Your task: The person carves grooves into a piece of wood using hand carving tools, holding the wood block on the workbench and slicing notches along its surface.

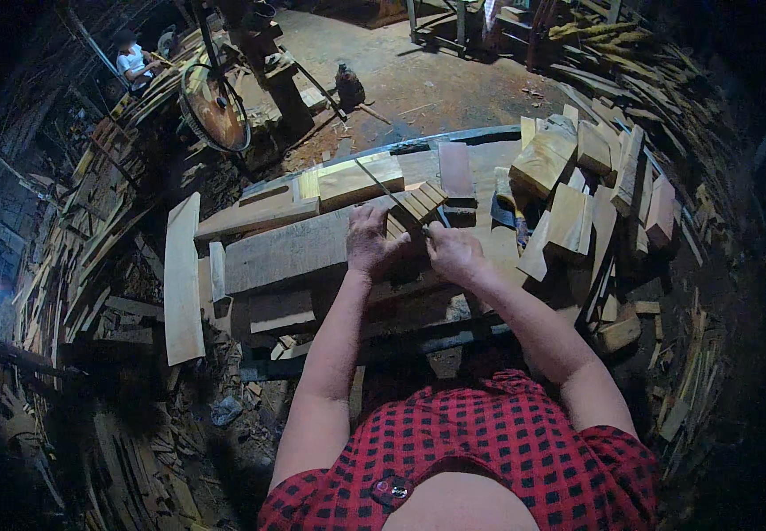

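Observation:
My left hand (369, 239) has its fingers bent over a wood piece at the near end of a row of short pale strips (422, 199), steadying it on the weathered dark board (281, 248). Just to its right, my right hand (454, 250) is closed round the handle of a long, thin dark blade (381, 184), which slants away to the far left across the strips; whether it is a saw or a knife I cannot tell. A pale block (361, 177) lies behind them, with a reddish block (455, 168) beside it.
Stacked offcuts (569, 221) crowd the bench's right side, and a pale plank (184, 279) lies at its left end. A large wheeled machine (215, 106) stands at back left, with a seated person (135, 66) beyond it. Long scrap piles (91, 274) line both sides.

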`<state>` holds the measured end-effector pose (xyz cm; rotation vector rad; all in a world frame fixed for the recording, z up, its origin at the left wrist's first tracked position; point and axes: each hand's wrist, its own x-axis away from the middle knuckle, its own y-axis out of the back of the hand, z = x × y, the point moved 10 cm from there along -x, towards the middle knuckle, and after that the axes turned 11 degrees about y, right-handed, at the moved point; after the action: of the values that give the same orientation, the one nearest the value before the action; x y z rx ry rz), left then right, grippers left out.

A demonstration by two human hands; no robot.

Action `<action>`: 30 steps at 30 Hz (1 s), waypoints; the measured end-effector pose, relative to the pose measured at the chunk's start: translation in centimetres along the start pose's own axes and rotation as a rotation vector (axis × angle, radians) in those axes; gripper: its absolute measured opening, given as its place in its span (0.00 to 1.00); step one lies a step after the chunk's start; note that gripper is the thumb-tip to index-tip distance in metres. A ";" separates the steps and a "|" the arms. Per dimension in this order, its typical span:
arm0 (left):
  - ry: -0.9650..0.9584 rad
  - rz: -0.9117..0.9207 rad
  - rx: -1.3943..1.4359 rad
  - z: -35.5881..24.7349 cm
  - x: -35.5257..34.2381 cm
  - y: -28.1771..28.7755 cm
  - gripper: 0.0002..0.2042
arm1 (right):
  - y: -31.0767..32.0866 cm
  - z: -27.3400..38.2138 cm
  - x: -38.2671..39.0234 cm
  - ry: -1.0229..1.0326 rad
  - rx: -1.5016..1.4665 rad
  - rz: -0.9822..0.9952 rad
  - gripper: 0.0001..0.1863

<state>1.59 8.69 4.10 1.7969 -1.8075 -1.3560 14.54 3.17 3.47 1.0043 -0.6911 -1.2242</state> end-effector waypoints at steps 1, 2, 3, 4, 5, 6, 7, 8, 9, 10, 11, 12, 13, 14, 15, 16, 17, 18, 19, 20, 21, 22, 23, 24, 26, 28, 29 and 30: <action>0.011 -0.008 0.000 0.0 0.0 0.0 0.26 | 0.2 0.0 0.9 0.001 0.003 0.002 0.14; 0.029 -0.016 -0.002 0.5 0.0 -0.1 0.26 | -0.2 -0.7 2.8 -0.034 -0.032 0.007 0.13; 0.038 -0.021 -0.001 0.4 0.0 0.3 0.26 | -0.3 -1.5 4.9 -0.066 -0.064 0.011 0.13; 0.033 -0.009 -0.005 0.0 -0.1 0.3 0.26 | -0.7 -2.4 7.2 -0.086 -0.067 0.038 0.13; 0.032 0.000 -0.012 -0.1 0.0 0.2 0.25 | -1.3 -3.2 9.6 -0.102 -0.073 0.067 0.13; 0.043 -0.007 -0.013 0.3 0.0 0.5 0.25 | -0.3 -2.6 11.9 -0.072 -0.076 0.028 0.12; 0.047 0.016 -0.041 0.7 0.0 0.1 0.26 | 0.7 -2.3 13.8 -0.049 -0.078 -0.015 0.12; 0.046 0.041 -0.066 0.7 -0.1 -0.2 0.26 | 1.0 -2.7 15.2 -0.052 -0.073 -0.014 0.12; 0.046 0.041 -0.062 0.7 -0.2 -0.2 0.26 | 1.0 -3.5 16.4 -0.086 -0.122 0.001 0.12; 0.045 0.032 -0.046 0.5 -0.3 -0.1 0.26 | 1.2 -3.7 17.1 -0.122 -0.172 0.014 0.11; 0.045 0.022 -0.032 0.4 -0.3 0.1 0.26 | 1.8 -3.5 17.2 -0.124 -0.171 0.013 0.11; 0.044 0.021 -0.031 0.6 -0.2 0.0 0.26 | 3.1 -2.9 16.8 -0.102 -0.218 -0.038 0.11; 0.016 0.000 -0.033 0.5 -0.1 0.0 0.27 | 4.3 -2.6 16.3 -0.082 -0.263 -0.093 0.11; -0.010 -0.023 -0.036 0.4 -0.1 0.0 0.28 | 4.4 -2.9 15.7 -0.051 -0.303 -0.170 0.11; -0.014 -0.026 -0.035 0.7 0.0 0.0 0.28 | 4.7 -2.5 15.0 -0.050 -0.302 -0.175 0.11; -0.039 -0.044 -0.001 0.8 0.1 0.3 0.28 | 5.1 -1.5 13.8 -0.009 -0.264 -0.181 0.12; -0.067 -0.060 0.036 0.5 0.2 0.6 0.29 | 5.4 -0.5 12.7 0.028 -0.226 -0.190 0.12; -0.071 -0.061 0.034 0.5 0.2 0.7 0.29 | 5.2 -0.2 11.7 0.029 -0.227 -0.194 0.12; -0.034 -0.014 0.038 0.7 0.1 0.3 0.29 | 4.0 -0.4 10.8 -0.017 -0.182 -0.115 0.13; 0.004 0.032 0.039 0.9 0.0 0.1 0.28 | 2.8 -0.7 10.1 -0.059 -0.139 -0.036 0.13; 0.000 0.033 0.039 0.7 0.0 0.2 0.28 | 2.4 -0.6 9.4 -0.060 -0.140 -0.040 0.13; 0.031 0.046 0.056 1.0 0.0 0.1 0.27 | 1.9 -0.5 8.7 -0.044 -0.159 -0.055 0.13; 0.061 0.060 0.075 1.2 0.0 0.0 0.27 | 1.6 -0.3 8.2 -0.028 -0.178 -0.069 0.12; 0.061 0.060 0.078 1.4 -0.1 -0.2 0.27 | 1.3 -0.3 7.9 -0.029 -0.176 -0.069 0.12; -0.016 -0.007 0.061 1.1 0.0 0.4 0.25 | 1.3 0.0 7.1 -0.014 -0.121 -0.107 0.13; 0.022 0.021 0.065 1.3 -0.1 0.3 0.25 | 0.6 -0.4 6.2 -0.027 -0.085 -0.073 0.12; 0.053 0.053 0.069 1.4 -0.1 0.1 0.25 | 0.1 -0.8 6.0 -0.045 -0.050 -0.043 0.12; 0.024 0.012 0.092 1.5 -0.1 0.2 0.25 | -0.2 -0.9 5.9 -0.045 -0.049 -0.039 0.12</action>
<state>0.37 9.36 3.49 1.8362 -1.8935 -1.2607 16.62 -2.31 2.41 0.9559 -0.6763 -1.2952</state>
